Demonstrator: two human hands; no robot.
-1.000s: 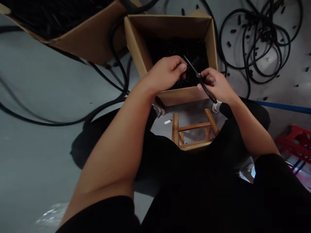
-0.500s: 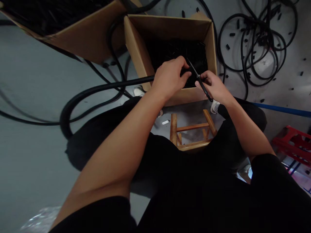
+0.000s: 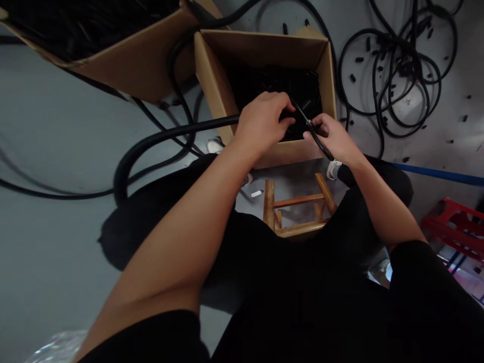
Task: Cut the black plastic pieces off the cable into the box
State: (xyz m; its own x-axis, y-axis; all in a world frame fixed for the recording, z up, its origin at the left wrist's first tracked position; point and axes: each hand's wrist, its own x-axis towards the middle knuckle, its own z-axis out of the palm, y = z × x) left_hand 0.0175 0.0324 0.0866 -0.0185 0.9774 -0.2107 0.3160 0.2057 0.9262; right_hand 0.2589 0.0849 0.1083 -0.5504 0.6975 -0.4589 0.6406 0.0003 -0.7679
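Note:
My left hand (image 3: 261, 121) is wrapped round a thick black hose (image 3: 170, 133), which runs in from the left and curves down by my knee. My right hand (image 3: 334, 135) holds black-handled scissors (image 3: 319, 143), their blades pointing up and left near my left fingertips. Both hands are over the near side of an open cardboard box (image 3: 215, 75) that has many dark pieces (image 3: 276, 78) inside. The end of the hose is hidden by my left hand and the dark background.
A second cardboard box (image 3: 139, 60) with black pieces stands at the upper left. Coiled black hose (image 3: 378, 75) and scattered short pieces lie on the floor at right. A wooden stool (image 3: 269, 204) is below the box; a red stool (image 3: 446, 222) is at far right.
The bend of the hose has moved right and up, closer to the box. A small ribbed piece now shows in the box beside the blades. Both hands keep their grip.

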